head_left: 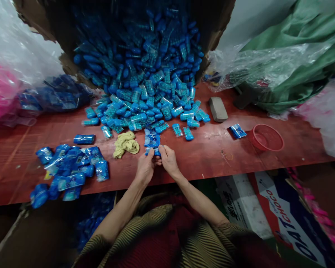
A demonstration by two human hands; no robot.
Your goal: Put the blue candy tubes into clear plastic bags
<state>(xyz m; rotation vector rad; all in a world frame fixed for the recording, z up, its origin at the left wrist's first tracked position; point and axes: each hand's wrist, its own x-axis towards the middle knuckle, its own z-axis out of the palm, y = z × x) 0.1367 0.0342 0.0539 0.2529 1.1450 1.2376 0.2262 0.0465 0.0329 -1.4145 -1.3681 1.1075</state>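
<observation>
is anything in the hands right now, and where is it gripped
Yes, a blue printed wrapper, held at its near end between the left hand and the right hand.

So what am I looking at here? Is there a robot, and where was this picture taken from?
No robot: a person's bare left hand and right hand are at work. The single picture comes from a camera worn on their head, looking forward and down. Both hands hold a blue printed packet. On the red tabletop lie a heap of small blue containers, spilling from a large box, a pile of blue packets, a yellowish cloth, a grey block and a red basket.
</observation>
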